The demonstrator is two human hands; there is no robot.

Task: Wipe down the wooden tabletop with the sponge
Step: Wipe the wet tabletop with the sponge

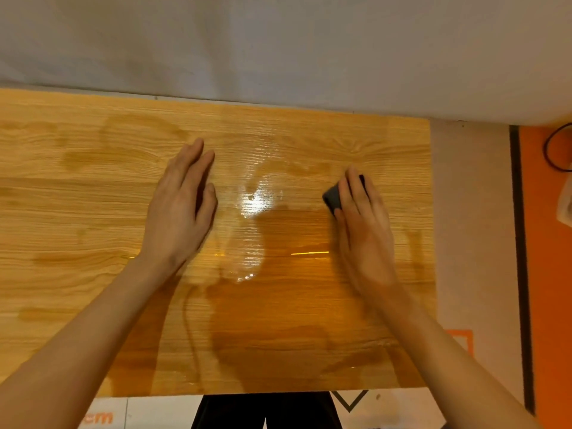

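The wooden tabletop [93, 196] fills most of the view, with a shiny wet film across its middle and right part. My right hand [363, 230] lies flat on a dark sponge [332, 196] at the right side of the table, fingers straight over it; only the sponge's left corner and a sliver past my fingers show. My left hand [182, 205] rests flat on the wood at centre-left, fingers straight and together, holding nothing.
A pale wall [278, 41] runs along the table's far edge. Right of the table lie grey floor and an orange surface [544, 274] with a black cable [554, 150]. The table's near edge is at the bottom, with dark clothing [263, 410] below it.
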